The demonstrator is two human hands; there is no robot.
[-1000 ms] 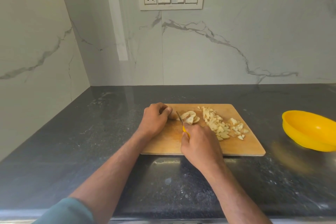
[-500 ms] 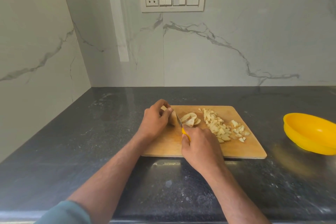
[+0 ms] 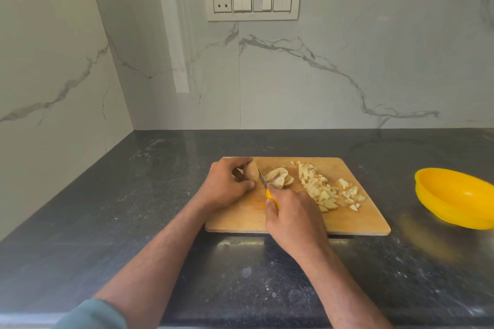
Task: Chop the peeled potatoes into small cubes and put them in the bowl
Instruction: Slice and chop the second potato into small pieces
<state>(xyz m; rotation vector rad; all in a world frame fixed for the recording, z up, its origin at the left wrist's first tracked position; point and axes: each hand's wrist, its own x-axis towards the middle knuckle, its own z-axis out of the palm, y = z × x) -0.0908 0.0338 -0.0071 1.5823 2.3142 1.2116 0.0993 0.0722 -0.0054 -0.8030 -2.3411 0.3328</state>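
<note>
**Q:** Head cam view, what's going on with the chopping?

**Me:** I've got the board (image 3: 240, 222) sitting on the dark tabletop (image 3: 107, 222), and both my hands are over its left half. My left hand (image 3: 227, 187) is curled round the uncut piece of potato (image 3: 252, 175) near the board's back-left corner, with fingers (image 3: 244, 185) and thumb wrapped on it to pin it down. My right hand (image 3: 294, 219) is gripping the knife (image 3: 263, 181) by its yellow handle, fingers closed tight round it. The blade points away from me and sits right against the cut face of the potato.

**Q:** Where's the stuff you already cut?

**Me:** Just right of the blade is a little fan of slices (image 3: 279, 177), lying overlapped on the board. Further right is the pile of cubes (image 3: 324, 189), running from the back edge towards the front right. It's all on the board.

**Q:** And the bowl?

**Me:** The yellow bowl (image 3: 454, 200) is on the tabletop, off to the right and apart from the board, partly cut off by the frame edge. I can't see any potato in the part that shows.

**Q:** Anything else around?

**Me:** Marble-look wall (image 3: 347, 75) behind, with a switch panel (image 3: 252, 0) on it, and my teal sleeve (image 3: 91, 315) at the bottom left.
</note>
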